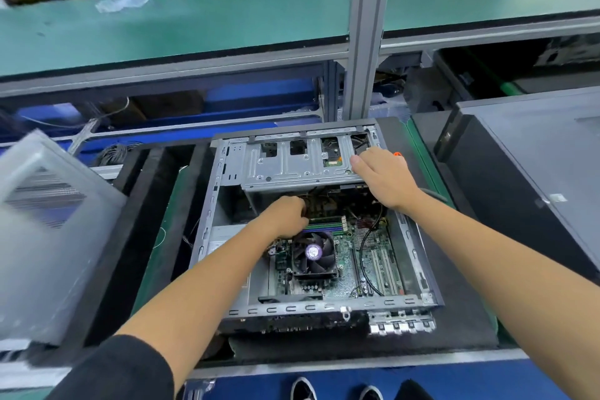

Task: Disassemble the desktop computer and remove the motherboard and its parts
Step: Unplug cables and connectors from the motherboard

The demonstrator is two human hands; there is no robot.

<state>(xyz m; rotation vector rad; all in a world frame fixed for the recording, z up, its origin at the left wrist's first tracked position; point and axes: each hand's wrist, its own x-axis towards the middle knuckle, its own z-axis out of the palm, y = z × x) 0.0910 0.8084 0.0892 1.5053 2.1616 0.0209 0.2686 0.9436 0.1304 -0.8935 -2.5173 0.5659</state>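
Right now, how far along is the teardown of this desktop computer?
Early. Done: the side cover is off, so the case lies open. In hand: the left hand reaches under the drive cage, where cables sit, while the right hand rests on it. Left: the motherboard and cooler fan remain mounted.

The open desktop case of bare grey sheet metal (293, 166) held a green circuit board (373, 265) with a black cooling fan (313, 258) bearing a purple round label, on a black foam pad (461, 328) over a green bench mat (422, 153).
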